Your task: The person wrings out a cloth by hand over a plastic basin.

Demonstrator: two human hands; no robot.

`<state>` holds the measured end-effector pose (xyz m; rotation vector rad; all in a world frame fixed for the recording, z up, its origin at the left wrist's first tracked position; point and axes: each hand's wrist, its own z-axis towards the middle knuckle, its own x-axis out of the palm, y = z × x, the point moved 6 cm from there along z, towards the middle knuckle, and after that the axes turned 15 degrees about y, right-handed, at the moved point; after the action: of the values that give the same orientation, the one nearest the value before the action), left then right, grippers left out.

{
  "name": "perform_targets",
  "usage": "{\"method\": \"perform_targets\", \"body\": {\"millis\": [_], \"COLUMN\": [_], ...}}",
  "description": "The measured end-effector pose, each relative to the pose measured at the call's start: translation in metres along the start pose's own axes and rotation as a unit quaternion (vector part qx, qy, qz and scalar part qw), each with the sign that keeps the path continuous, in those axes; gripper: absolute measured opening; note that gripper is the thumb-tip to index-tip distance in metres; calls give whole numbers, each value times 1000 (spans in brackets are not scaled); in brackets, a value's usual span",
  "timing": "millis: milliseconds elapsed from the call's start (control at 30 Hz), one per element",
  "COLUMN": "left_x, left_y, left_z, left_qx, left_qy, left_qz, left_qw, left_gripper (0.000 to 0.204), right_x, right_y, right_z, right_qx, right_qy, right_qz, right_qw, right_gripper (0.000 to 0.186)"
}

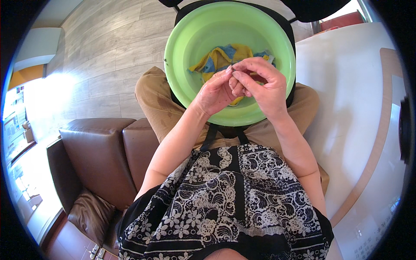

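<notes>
A round light-green basin [184, 47] sits in front of me, with a wet yellow-and-blue cloth [232, 53] lying crumpled inside it. Above the cloth, my left hand [216, 92] and my right hand [265, 84] meet at their fingertips. Both hands are closed in a pinch, thumb against finger. A tiny dark bit shows where the fingertips touch, too small to name. The curled fingers of my left hand are partly covered by my right. Part of the cloth is hidden under the hands.
Under the basin is a black chair seat [291, 25], between my knees in tan trousers [158, 97]. At the right stands a white table [333, 82] with a wood-coloured strip. A brown leather sofa [97, 156] is at the left, over a wood-plank floor [104, 56].
</notes>
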<state>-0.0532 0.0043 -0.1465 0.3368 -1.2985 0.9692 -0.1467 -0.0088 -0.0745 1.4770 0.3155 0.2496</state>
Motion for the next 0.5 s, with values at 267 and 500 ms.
{"method": "perform_targets", "body": {"millis": [267,500], "left_x": [2,0], "left_y": [1,2], "left_z": [-2,-3], "left_qx": [-26,-4], "left_qy": [-58,-21], "left_qz": [55,3], "left_qw": [996,1000], "left_gripper": [39,33], "right_x": [0,3], "right_y": [5,7], "right_z": [0,-1], "right_qx": [-22,-30], "right_qy": [11,15], "right_qz": [-48,-11], "right_qw": [999,999], "right_gripper": [10,9]}}
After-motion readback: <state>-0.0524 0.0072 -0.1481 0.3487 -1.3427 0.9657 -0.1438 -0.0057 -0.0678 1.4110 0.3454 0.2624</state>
